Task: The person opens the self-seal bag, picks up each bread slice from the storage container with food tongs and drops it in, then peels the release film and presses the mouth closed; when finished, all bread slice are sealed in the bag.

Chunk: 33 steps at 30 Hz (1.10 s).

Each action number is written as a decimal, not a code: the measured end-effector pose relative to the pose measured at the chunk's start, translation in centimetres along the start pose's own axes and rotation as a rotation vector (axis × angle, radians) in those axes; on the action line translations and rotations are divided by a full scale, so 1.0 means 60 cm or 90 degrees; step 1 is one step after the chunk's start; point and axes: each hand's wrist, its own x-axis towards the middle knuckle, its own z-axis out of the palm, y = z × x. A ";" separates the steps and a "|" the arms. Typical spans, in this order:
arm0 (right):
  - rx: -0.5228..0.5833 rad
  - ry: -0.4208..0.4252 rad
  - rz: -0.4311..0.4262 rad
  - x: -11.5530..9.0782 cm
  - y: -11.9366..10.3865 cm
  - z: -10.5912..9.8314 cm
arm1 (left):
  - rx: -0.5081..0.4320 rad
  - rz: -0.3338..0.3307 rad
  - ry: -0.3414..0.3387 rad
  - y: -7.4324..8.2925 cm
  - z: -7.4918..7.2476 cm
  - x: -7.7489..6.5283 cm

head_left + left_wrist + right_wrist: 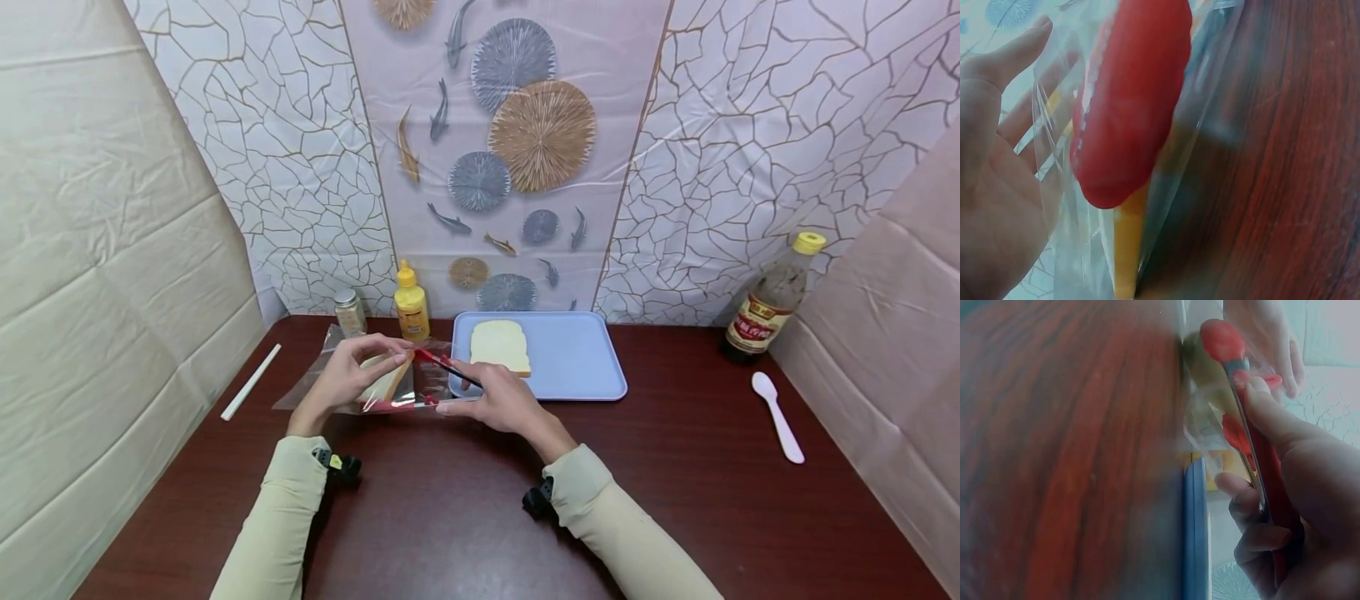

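A reddish wood-grain worktop (450,517) is topped at its far edge by a light-blue tray (570,358). Just left of the tray, a clear plastic bag (426,379) is touched by the left hand (351,371), whose grip is slack, thumb and fingers held apart. Red-tipped tongs (1269,465) are grasped by the right hand (501,397), its grip curled around the handles; their arms are spread, with the tips at the bag. A yellow squeeze bottle (412,308) is stood behind. One bread slice (386,385) is contained in the bag; a second slice (500,346) is laid on the tray.
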 end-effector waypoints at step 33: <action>0.059 -0.032 -0.009 -0.003 0.003 0.007 | 0.009 -0.036 0.024 -0.005 0.010 -0.002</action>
